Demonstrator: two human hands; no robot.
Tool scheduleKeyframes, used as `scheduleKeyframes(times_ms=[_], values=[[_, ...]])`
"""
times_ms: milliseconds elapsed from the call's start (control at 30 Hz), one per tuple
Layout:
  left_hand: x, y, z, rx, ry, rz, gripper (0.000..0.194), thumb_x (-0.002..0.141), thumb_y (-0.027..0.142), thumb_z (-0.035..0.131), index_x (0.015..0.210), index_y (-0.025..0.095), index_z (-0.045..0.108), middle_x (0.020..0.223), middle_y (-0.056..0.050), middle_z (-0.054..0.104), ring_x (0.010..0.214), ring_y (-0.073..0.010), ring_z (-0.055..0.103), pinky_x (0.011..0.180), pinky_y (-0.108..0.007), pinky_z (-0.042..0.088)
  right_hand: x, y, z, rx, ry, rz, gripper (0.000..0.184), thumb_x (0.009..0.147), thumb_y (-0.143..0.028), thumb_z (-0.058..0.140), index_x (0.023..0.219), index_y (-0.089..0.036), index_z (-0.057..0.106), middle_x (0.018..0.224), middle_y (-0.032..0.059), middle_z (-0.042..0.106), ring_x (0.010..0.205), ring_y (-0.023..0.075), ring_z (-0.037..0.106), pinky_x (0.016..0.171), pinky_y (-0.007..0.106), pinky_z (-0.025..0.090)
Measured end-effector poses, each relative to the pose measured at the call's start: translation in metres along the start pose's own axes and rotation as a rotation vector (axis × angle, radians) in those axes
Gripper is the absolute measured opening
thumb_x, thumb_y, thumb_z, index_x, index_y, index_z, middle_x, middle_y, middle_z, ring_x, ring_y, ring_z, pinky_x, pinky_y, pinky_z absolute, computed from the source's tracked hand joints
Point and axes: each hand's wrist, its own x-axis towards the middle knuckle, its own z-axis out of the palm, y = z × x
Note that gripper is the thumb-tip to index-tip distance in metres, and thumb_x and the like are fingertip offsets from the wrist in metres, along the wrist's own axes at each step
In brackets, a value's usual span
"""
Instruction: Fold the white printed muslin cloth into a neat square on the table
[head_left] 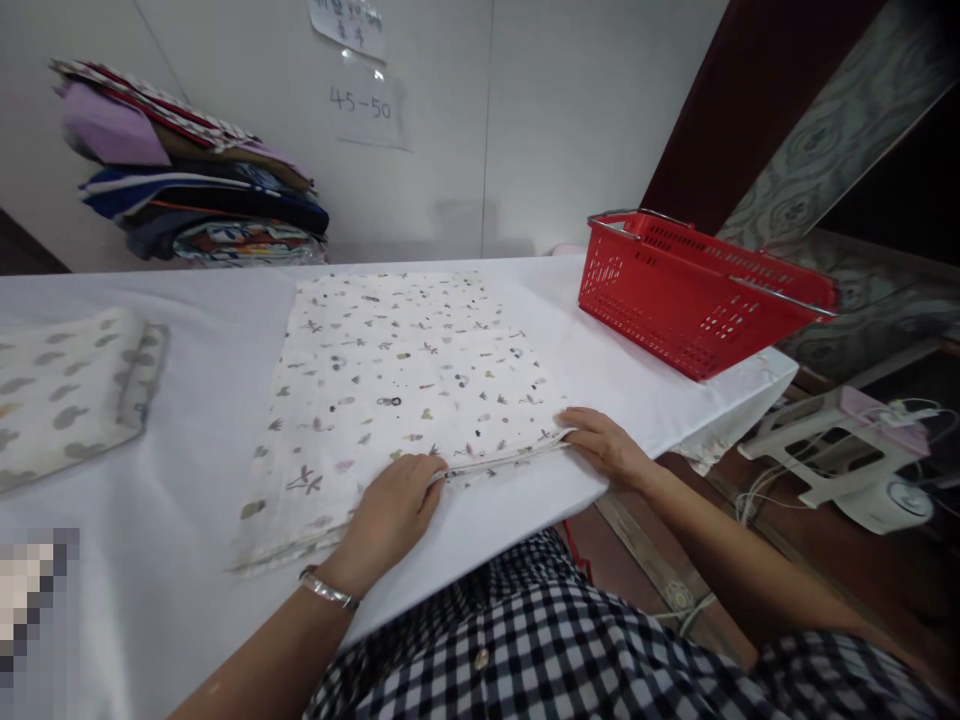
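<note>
A white cloth (405, 380) printed with small flowers and dots lies folded flat on the white table (187, 500). My left hand (390, 515) rests on its near edge, fingers curled and pinching the hem. At the near right corner my right hand (604, 445) pinches the same edge, fingers together. A silver bangle sits on my left wrist.
A red plastic basket (697, 295) with metal handles stands at the table's far right. A folded leaf-print cloth (67, 395) lies at the left. A stack of folded fabrics (187, 180) leans at the back wall. A white appliance (847, 450) sits on the floor at right.
</note>
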Motion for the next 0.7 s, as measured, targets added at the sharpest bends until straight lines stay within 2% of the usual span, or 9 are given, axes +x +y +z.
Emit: scheduleKeyframes(times_ms=[167,267,467,700], values=[[-0.001,0.0,0.0,0.042,-0.007,0.103,0.019,0.088,0.019,0.036,0.1,0.02,0.051,0.09,-0.005,0.06,0.084,-0.0192,0.054,0.075,-0.036,0.045,0.0,-0.001,0.0,0.034,-0.001,0.002,0.02,0.09,-0.021,0.045,0.096,-0.021,0.064,0.123,0.009,0.055,0.118,0.0214,0.046,0.095,0.044,0.044],[-0.001,0.0,-0.001,0.042,-0.01,0.117,0.019,0.088,0.018,0.037,0.101,0.02,0.051,0.091,-0.005,0.06,0.085,-0.0193,0.054,0.076,-0.037,0.045,-0.001,0.0,0.0,0.038,-0.002,-0.009,0.019,0.09,-0.021,0.045,0.094,-0.021,0.063,0.122,0.0085,0.056,0.117,0.0213,0.047,0.095,0.044,0.045],[0.0,-0.001,-0.001,-0.014,0.024,0.07,0.02,0.088,0.022,0.038,0.101,0.02,0.053,0.09,-0.004,0.061,0.084,-0.0185,0.056,0.073,-0.035,0.046,-0.001,-0.003,0.002,0.014,-0.009,-0.003,0.015,0.087,-0.022,0.049,0.098,-0.021,0.06,0.124,0.0092,0.054,0.119,0.0213,0.046,0.097,0.044,0.043],[0.0,-0.001,0.0,-0.047,0.049,-0.016,0.02,0.087,0.026,0.04,0.103,0.021,0.052,0.091,-0.004,0.061,0.084,-0.0187,0.057,0.073,-0.035,0.047,0.009,-0.01,0.008,0.02,0.029,-0.016,0.025,0.087,-0.019,0.048,0.111,-0.022,0.054,0.125,0.0097,0.054,0.12,0.021,0.045,0.095,0.045,0.044]])
